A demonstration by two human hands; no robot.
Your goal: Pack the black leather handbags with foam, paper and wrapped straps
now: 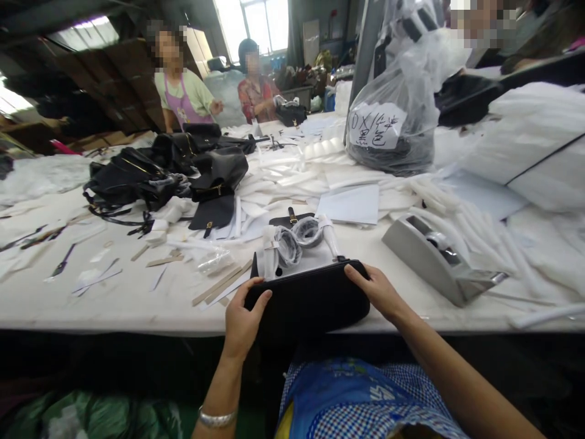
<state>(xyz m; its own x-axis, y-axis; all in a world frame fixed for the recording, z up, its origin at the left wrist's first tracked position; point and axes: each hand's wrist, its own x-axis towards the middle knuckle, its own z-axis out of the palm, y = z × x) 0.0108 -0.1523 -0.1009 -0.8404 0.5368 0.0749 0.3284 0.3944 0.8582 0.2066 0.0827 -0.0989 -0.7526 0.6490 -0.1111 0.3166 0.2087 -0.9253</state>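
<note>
A black handbag [315, 302] lies at the table's front edge, its dark flat side facing me. My left hand [247, 314] grips its left end, thumb on the near face. At the right end, my right hand [377, 289] holds the bag with the thumb over its upper edge. Straps wrapped in clear plastic [289, 246] rest coiled on the bag's far side. Just beyond them shows a black flap with a gold-coloured buckle [292, 218]. Most of the fingers of both hands are hidden behind the bag.
A grey tape dispenser [429, 256] stands to the right. Several black bags [173, 164] are heaped at the left, near cardboard strips [223, 286]. A filled plastic sack [393, 116] and white foam padding [539, 140] sit farther back. Two people [187, 91] are across the table.
</note>
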